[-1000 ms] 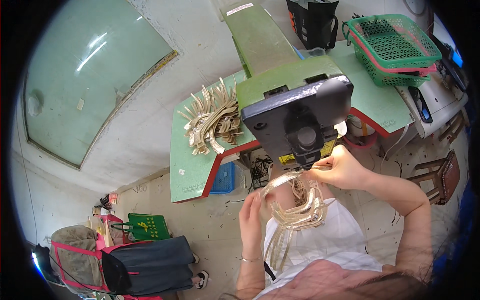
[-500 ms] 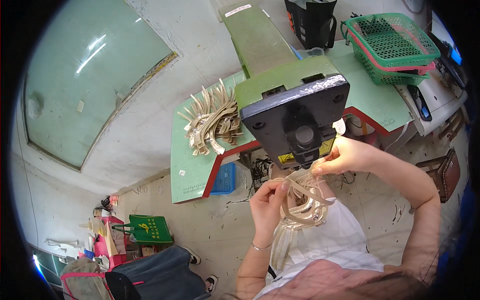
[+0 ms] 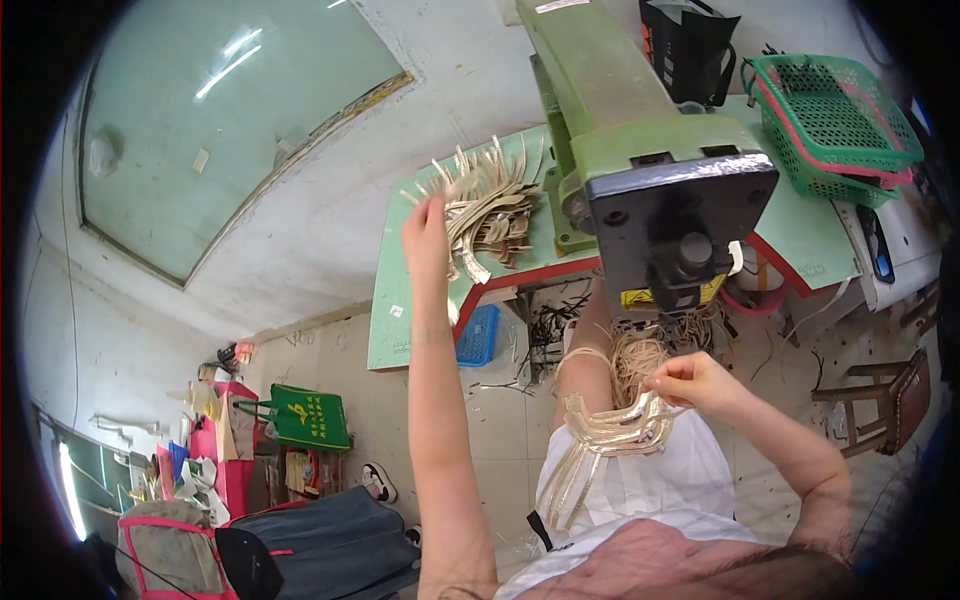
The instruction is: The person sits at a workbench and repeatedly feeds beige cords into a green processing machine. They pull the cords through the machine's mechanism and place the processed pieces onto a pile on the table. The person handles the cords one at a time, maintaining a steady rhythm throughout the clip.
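My left hand (image 3: 428, 240) reaches out over a pile of gold strips (image 3: 495, 215) on the green table. Its fingers are closed at the pile's left side, where a blurred strip meets the fingertips. Close to my lap, my right hand (image 3: 695, 384) pinches the end of a curved metallic-gold strip between thumb and forefinger. More gold strips (image 3: 610, 432) lie in a bundle over my white clothing. The green press-like machine (image 3: 640, 120) stands ahead, its black head (image 3: 680, 215) above and beyond my right hand.
The green table (image 3: 395, 320) has a red edge. At right are stacked green and pink baskets (image 3: 835, 110) and a wooden stool (image 3: 890, 400). Pale cord-like scraps (image 3: 640, 360) hang below the machine. A blue basket (image 3: 478, 335) sits under the table; a green bag (image 3: 308, 418) is at left.
My left hand has left the spot under the machine head and stretched to the strip pile. My right hand has drawn back from the machine toward my lap. The view has shifted.
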{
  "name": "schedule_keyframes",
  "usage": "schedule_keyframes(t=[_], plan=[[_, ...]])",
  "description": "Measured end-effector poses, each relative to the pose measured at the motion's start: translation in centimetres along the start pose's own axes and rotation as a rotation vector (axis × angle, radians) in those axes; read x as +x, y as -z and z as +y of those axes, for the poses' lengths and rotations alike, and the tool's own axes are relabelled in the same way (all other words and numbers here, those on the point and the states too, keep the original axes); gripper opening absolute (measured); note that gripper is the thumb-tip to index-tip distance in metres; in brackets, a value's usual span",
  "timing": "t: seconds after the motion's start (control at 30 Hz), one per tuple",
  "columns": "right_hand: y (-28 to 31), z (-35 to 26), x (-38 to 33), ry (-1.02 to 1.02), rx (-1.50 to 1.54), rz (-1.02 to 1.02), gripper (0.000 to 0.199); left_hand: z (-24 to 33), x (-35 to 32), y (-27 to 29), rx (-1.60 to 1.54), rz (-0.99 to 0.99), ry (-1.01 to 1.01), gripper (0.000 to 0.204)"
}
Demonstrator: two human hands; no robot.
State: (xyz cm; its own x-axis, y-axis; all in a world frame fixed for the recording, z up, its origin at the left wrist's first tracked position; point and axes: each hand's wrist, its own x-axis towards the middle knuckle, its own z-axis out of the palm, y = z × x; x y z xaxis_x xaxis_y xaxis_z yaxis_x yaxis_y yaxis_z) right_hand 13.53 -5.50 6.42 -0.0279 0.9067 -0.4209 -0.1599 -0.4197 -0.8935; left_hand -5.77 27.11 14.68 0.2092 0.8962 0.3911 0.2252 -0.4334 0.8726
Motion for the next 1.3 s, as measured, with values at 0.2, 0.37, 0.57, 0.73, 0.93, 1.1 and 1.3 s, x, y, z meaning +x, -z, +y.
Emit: schedule_keyframes(t=[0.2, 0.37, 0.57, 0.73, 0.93, 1.1, 1.3], plan=[[-1.5, 2.9, 0.1, -0.010, -0.030, 0.016, 0.019, -14.8, 6.3, -4.8, 1.055, -0.166, -0.433, 0.032], [-2.4, 8.0, 1.9, 0.151, -0.485, 0.072, 0.017, -7.3, -3.2, -3.9, 0.608, 0.220, -0.662, 0.027], [-4.4, 13.3, 6.1, 0.273, -0.861, 0.074, 0.020, 6.9, -18.6, 5.4, -0.052, -0.058, -0.244, 0.010], [-7.6, 16.1, 8.1, 0.432, -0.986, 0.106, 0.027, 14.7, -22.9, 16.0, -0.263, -0.243, -1.041, 0.018], [-7.1, 18.0, 8.7, 0.426, -0.854, 0.146, 0.029, 16.1, -22.1, 15.1, -0.333, -0.313, -1.139, 0.019], [-6.9, 17.3, 8.4, 0.357, -0.523, 0.036, 0.020, 15.2, -21.8, 14.9, -0.394, -0.262, -1.142, 0.020], [-4.5, 12.6, 6.5, 0.141, -0.146, -0.159, 0.016, 8.3, -19.8, 5.5, 0.056, -0.507, -0.230, 0.021]])
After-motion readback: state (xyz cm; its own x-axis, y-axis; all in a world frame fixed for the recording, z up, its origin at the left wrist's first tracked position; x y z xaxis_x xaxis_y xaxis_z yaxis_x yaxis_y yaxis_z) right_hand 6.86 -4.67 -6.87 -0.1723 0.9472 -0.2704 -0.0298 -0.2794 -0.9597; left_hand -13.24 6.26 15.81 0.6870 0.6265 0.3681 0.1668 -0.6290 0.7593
